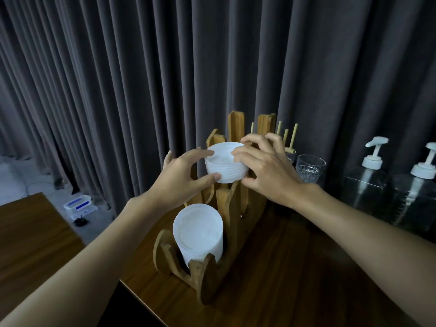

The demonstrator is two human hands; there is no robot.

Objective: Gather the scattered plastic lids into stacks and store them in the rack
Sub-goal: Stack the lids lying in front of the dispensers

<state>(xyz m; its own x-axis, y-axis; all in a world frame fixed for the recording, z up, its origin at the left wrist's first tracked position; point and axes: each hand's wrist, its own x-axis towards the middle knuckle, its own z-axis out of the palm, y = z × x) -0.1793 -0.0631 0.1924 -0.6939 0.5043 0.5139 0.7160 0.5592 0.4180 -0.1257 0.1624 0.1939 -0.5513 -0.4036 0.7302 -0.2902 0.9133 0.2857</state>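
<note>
Both hands clasp one stack of white plastic lids (224, 166) above the far half of the wooden rack (205, 279). The left hand (186, 175) grips its 9 o'clock side, thumb under the lower rim and fingers curled over the top edge. The right hand (266, 171) grips the 3 o'clock side the same way, with fingers spread across the top. The stack is tilted slightly and sits just over the rack's upright slats; I cannot tell if it touches them.

A second stack (200, 234) already lies on its side in the rack's near cradle, at 6 o'clock from the held one.

The rack stands close to the table's (295, 267) left edge, which runs past it at 7 o'clock. Bare tabletop lies at 4 o'clock. At 3 o'clock stand a clear glass (310, 168) and two pump bottles (375, 156), against the curtain (165, 67).

On the floor at 9 o'clock sits a small device (77, 204) with a blue panel, too small to read.
</note>
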